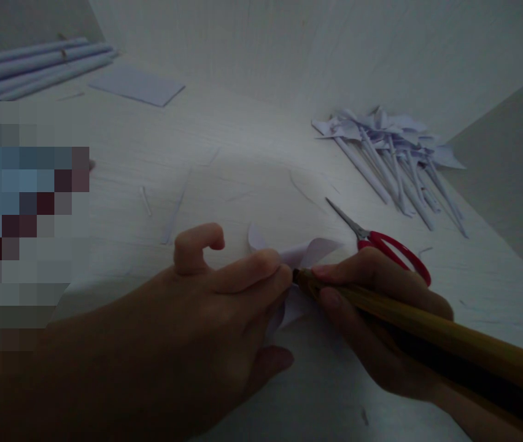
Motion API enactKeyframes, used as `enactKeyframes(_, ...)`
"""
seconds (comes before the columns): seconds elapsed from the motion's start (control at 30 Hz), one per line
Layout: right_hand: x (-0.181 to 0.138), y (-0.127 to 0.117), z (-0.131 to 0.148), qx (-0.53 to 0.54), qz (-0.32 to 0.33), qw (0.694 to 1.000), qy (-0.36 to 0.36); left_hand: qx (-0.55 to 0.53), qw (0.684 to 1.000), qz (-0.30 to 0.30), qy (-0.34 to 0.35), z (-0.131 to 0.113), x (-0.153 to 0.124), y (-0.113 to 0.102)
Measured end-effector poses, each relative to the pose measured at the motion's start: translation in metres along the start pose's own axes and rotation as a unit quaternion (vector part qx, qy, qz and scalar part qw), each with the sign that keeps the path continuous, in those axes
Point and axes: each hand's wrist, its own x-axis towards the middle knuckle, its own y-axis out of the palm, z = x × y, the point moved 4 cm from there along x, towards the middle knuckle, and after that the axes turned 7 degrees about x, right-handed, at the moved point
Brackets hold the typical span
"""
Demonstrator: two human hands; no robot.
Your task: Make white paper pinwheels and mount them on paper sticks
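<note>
My left hand rests on the pale table, its fingers pressing down a small folded white paper piece with pointed flaps, like a pinwheel head. The index finger curls up above it. My right hand grips a long yellow-brown pencil-like stick, its dark tip touching the centre of the paper right by my left fingertips. The light is dim.
Red-handled scissors lie shut just behind my right hand. A heap of finished paper pinwheels on rolled paper sticks lies at the back right. Rolled paper tubes and a flat sheet lie far left. Paper slivers litter the table.
</note>
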Motion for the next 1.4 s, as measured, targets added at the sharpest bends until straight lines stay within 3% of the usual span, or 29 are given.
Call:
enactKeyframes(0.27, -0.004, 0.002, 0.001, -0.016, -0.075, 0.997, -0.016, 0.025, 1.0, -0.006, 0.008, 0.0, 0.001, 0.001)
enactKeyframes(0.47, -0.003, 0.004, 0.001, -0.007, -0.053, 0.996, -0.075, 0.017, 1.0, -0.016, 0.005, 0.001, 0.002, 0.002)
enactKeyframes(0.6, -0.004, 0.004, 0.001, 0.004, -0.079, 0.994, -0.079, 0.032, 0.999, -0.01, 0.011, 0.001, 0.0, 0.003)
enactKeyframes(0.73, -0.002, 0.004, 0.002, 0.011, -0.037, 0.997, -0.069, 0.05, 0.999, -0.002, 0.022, -0.001, -0.002, 0.003)
enactKeyframes(1.07, -0.003, 0.004, -0.002, 0.037, 0.003, 0.999, -0.025, 0.014, 1.0, -0.008, 0.009, 0.001, 0.0, 0.004)
enactKeyframes(1.23, -0.004, 0.003, -0.002, 0.044, -0.019, 0.999, -0.017, 0.013, 1.0, -0.009, 0.008, 0.0, 0.001, 0.003)
enactKeyframes(1.3, -0.004, -0.002, -0.003, 0.066, -0.062, 0.996, 0.02, 0.017, 1.0, -0.009, 0.007, 0.0, 0.0, 0.002)
enactKeyframes(1.4, -0.004, -0.006, -0.009, 0.13, -0.096, 0.978, 0.131, 0.02, 1.0, -0.002, 0.009, 0.0, -0.002, 0.002)
